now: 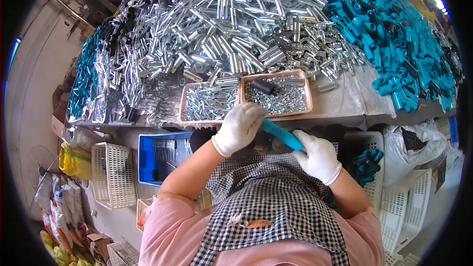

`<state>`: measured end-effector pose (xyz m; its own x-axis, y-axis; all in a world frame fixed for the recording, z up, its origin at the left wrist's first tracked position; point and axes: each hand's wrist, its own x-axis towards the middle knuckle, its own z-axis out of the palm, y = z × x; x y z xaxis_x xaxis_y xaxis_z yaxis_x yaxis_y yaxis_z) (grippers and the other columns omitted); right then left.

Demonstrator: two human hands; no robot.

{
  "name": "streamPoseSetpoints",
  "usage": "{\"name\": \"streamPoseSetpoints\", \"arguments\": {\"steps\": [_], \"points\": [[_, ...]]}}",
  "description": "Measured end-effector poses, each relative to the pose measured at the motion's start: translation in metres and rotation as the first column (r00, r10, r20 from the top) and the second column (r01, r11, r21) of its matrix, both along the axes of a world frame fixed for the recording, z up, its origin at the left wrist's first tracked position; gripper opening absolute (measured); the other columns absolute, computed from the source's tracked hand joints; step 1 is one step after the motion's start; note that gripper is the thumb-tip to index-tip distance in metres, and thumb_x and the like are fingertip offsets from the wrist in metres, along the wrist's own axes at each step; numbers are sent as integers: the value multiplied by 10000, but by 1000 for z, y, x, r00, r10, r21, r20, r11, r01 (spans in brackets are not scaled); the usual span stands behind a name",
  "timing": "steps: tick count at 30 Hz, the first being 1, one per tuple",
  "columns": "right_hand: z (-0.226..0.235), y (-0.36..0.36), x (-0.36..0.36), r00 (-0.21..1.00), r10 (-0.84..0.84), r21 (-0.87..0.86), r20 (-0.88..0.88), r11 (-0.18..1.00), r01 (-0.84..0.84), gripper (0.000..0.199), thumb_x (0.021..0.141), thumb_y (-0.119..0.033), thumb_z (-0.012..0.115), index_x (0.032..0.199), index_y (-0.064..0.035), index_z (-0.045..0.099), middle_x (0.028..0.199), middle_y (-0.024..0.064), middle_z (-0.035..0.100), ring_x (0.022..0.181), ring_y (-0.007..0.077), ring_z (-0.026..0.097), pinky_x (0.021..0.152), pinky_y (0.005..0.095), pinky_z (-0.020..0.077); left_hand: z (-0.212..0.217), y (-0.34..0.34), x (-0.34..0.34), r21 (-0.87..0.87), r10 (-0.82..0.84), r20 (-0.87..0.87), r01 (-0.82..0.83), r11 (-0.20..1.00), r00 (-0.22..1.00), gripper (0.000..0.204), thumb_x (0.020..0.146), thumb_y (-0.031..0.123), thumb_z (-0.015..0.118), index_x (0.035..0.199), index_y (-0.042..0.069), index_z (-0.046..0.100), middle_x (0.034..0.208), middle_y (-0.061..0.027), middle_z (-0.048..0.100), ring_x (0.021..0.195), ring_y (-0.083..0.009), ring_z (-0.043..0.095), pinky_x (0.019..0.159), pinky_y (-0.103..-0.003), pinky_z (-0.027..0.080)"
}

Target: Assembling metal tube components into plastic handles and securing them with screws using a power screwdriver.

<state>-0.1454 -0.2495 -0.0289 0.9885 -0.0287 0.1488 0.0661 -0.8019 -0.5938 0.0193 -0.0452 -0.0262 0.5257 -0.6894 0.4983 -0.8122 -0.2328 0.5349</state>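
Observation:
A teal tubular piece [282, 134], which looks like a plastic tool handle, is held slantwise before my apron. My left hand [240, 127], in a white glove, closes round its upper left end. Gloved in white too, my right hand [319, 158] grips the lower right end, thumb along the top. What lies under the fingers is hidden. Just beyond my left hand stand two shallow pinkish trays on the table edge. The left tray [182, 104] holds slim metal pins, and the right tray [310, 99] holds small shiny metal parts with a black cylinder [263, 86] on top.
Silver metal tubes [217, 34] are heaped across the table, with teal handles [382, 34] piled at the right. Below the table edge are a blue crate [148, 160], a white basket [113, 177] and a right-hand crate [377, 143] with dark teal pieces. People sit beyond the table.

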Motion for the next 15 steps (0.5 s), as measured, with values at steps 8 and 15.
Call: {"name": "streamPoseSetpoints", "arguments": {"steps": [8, 15], "points": [[0, 11, 4, 996, 58, -20, 69, 998, -57, 408, 768, -225, 740, 1132, -81, 622, 754, 159, 668, 651, 350, 668, 565, 432, 524, -3, 2, -21, -73, -277, -122, 270, 960, 953, 226, 701, 93, 817, 914, 76, 742, 996, -67, 702, 1008, -277, 628, 856, -399, 517], [-2, 2, -1, 997, 83, 86, 13, 993, -83, 399, 739, -217, 768, 1090, -55, 668, 845, 173, 697, 720, 353, 687, 629, 416, 545, -8, 3, -33, 273, -307, 46, 283, 919, 951, 388, 763, 175, 756, 1102, 10, 662, 1065, -118, 660, 923, -292, 645, 831, -415, 536]]}}
